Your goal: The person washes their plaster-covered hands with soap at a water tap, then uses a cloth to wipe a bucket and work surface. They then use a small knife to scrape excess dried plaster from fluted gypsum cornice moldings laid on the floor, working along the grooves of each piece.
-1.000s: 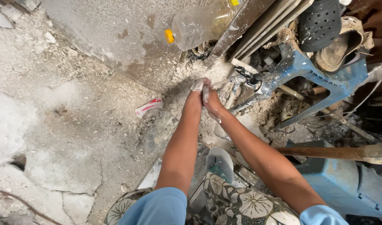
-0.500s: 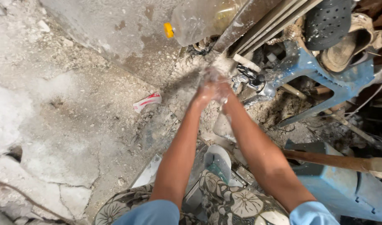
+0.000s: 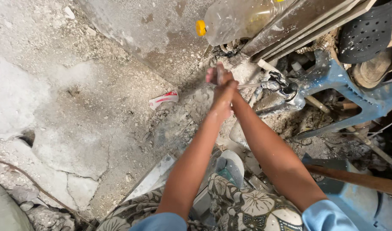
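My left hand (image 3: pixel 224 100) and my right hand (image 3: pixel 215 75) are pressed together in front of a metal tap (image 3: pixel 286 90). The left hand wraps over the right, whose wet fingers stick out straight at the top. A thin stream of water (image 3: pixel 248 85) runs sideways from the tap to the hands. Neither hand holds an object. Both forearms reach up from the bottom of the view, over my patterned lap (image 3: pixel 247 209).
A clear plastic bottle (image 3: pixel 236 19) with a yellow cap lies above the hands beside leaning boards (image 3: pixel 307 21). A red-and-white wrapper (image 3: pixel 164 99) lies on the cracked concrete floor (image 3: pixel 76 128). A blue plastic chair (image 3: pixel 347 92), a black perforated basket (image 3: pixel 367 30) and a wooden handle (image 3: pixel 358 179) crowd the right.
My joined hands have shifted against each other and moved a little toward the tap. The right fingers now stick out above the left hand.
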Tool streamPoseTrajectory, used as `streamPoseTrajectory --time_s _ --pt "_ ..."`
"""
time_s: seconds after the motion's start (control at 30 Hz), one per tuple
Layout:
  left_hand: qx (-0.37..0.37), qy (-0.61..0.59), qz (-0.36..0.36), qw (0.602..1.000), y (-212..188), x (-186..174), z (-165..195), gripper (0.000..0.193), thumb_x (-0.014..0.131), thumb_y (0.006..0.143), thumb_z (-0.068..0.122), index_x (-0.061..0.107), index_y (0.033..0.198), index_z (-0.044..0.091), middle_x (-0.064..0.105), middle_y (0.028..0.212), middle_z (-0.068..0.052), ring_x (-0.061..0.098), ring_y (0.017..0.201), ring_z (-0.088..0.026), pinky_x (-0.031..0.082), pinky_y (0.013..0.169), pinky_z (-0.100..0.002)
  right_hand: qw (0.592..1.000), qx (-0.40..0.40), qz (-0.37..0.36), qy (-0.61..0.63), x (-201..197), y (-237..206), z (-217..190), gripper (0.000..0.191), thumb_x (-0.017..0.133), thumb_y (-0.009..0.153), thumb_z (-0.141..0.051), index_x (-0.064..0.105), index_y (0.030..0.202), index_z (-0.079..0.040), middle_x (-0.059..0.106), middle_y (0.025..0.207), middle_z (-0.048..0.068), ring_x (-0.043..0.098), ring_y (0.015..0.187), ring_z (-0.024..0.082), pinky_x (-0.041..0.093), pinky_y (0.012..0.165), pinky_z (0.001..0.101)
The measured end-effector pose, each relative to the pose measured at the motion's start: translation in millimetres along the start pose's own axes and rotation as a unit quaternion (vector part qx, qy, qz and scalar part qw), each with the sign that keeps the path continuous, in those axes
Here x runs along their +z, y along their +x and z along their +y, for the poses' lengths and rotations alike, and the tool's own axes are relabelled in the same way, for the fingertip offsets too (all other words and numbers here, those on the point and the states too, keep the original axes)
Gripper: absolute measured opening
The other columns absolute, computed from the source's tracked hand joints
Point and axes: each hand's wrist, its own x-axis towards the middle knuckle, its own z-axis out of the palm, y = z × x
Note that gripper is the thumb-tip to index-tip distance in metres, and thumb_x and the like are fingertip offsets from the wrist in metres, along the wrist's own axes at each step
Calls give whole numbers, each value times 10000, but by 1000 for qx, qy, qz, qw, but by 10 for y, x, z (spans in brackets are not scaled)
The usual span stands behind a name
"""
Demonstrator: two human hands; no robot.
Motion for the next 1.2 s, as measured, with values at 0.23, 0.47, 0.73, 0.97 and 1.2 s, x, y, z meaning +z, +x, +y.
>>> streamPoseTrajectory --time_s 0.23,0.47,0.73,0.97,1.2 --pt "-197 -88 21 976 399 34 83 305 726 796 334 643 931 73 639 870 -109 578 792 -271 487 651 -404 994 -45 -45 -86 -376 -256 162 322 507 1053 -191 703 1192 23 678 1009 149 659 875 223 543 733 350" --pt "-12 181 88 979 572 63 102 290 687 857 275 670 957 4 732 934 -196 682 793 -308 568 747 -437 997 -30 -17 -69 -581 -453 382 479 589 1026 -150 475 1455 31 640 1268 188 651 1076 230 542 918 343" --pt "147 210 -85 963 367 -28 1 450 422 1078 209 498 1506 94 440 1498 -267 463 1314 -321 428 1103 -458 991 122 12 55 -508 -269 117 577 680 928 -231 399 1419 -114 578 1081 153 598 899 273 526 779 427" --pt "242 179 -90 949 43 -250 -182 486 527 1090 136 474 1566 47 487 1602 -207 431 1480 -359 340 1207 -463 981 136 -82 109 -446 235 -143 269 579 987 -312 626 895 -64 583 702 63 571 708 263 514 683 402" --pt "262 220 -47 939 -302 60 -521 468 453 1073 303 568 1304 -88 633 1370 -223 533 1364 -309 186 1376 -350 957 236 -105 -133 32 230 -376 439 418 949 -463 689 1041 -130 648 838 3 613 800 210 514 828 459"
